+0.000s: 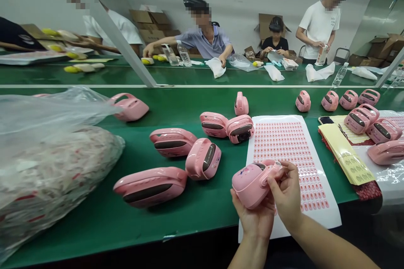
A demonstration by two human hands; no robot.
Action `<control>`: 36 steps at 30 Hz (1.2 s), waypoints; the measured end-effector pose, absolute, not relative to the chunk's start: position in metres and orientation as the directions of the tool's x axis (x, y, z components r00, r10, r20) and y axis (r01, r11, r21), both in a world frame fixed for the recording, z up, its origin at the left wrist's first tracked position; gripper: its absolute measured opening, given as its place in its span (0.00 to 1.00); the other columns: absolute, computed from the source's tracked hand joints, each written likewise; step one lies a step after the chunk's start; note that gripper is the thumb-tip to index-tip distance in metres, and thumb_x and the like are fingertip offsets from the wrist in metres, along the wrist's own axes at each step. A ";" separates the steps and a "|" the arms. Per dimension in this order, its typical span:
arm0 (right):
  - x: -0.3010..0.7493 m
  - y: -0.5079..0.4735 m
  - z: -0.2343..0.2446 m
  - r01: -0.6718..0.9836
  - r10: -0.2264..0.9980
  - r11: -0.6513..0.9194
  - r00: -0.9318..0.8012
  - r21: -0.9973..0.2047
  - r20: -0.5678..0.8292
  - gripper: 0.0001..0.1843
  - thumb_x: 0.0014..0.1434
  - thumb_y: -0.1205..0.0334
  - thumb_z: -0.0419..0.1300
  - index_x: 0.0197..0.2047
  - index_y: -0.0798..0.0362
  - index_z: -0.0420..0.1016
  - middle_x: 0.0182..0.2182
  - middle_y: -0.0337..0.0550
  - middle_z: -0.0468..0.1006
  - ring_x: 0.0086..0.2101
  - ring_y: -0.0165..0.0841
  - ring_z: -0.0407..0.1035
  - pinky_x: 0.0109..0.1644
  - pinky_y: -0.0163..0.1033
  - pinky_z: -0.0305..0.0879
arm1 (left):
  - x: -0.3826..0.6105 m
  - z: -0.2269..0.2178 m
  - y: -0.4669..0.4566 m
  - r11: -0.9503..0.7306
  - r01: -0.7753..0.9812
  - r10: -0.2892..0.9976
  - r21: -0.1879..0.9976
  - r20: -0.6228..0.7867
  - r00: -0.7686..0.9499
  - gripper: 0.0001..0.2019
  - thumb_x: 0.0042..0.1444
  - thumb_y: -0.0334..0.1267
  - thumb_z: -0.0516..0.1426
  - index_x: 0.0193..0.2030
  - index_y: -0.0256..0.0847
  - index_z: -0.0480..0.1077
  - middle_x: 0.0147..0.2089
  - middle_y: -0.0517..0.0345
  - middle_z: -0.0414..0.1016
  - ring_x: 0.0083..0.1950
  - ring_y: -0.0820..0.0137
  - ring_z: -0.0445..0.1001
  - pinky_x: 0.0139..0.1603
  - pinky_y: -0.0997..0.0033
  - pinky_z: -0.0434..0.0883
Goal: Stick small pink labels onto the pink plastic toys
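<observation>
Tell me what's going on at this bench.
The person's left hand cradles a pink device from below while the right hand pinches its top, above a sticker sheet on the green table. More pink devices lie loose to the left, beside a big plastic bag. Other people work on the far side.
</observation>
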State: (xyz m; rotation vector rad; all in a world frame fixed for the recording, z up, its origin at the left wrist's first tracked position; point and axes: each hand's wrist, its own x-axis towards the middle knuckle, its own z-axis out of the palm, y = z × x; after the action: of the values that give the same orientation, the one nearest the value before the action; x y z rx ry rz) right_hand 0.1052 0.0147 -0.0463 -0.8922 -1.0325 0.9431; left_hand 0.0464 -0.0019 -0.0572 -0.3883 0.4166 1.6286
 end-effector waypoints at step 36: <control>0.146 -0.015 -0.118 0.206 0.871 0.473 -0.254 -0.857 0.420 0.35 0.59 0.64 0.58 0.66 0.45 0.48 0.52 0.54 0.70 0.48 0.43 0.71 0.51 0.54 0.70 | -0.010 -0.079 -0.010 -0.198 -0.962 0.966 0.189 -0.132 -0.224 0.29 0.48 0.56 0.56 0.56 0.45 0.65 0.46 0.47 0.77 0.45 0.54 0.77 0.34 0.62 0.77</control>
State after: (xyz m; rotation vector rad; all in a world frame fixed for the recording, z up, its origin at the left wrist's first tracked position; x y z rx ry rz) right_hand 0.1464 -0.0148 -0.1177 -0.9231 -1.7365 0.8465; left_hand -0.0100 -0.0096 -0.0787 0.0181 0.2657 1.7772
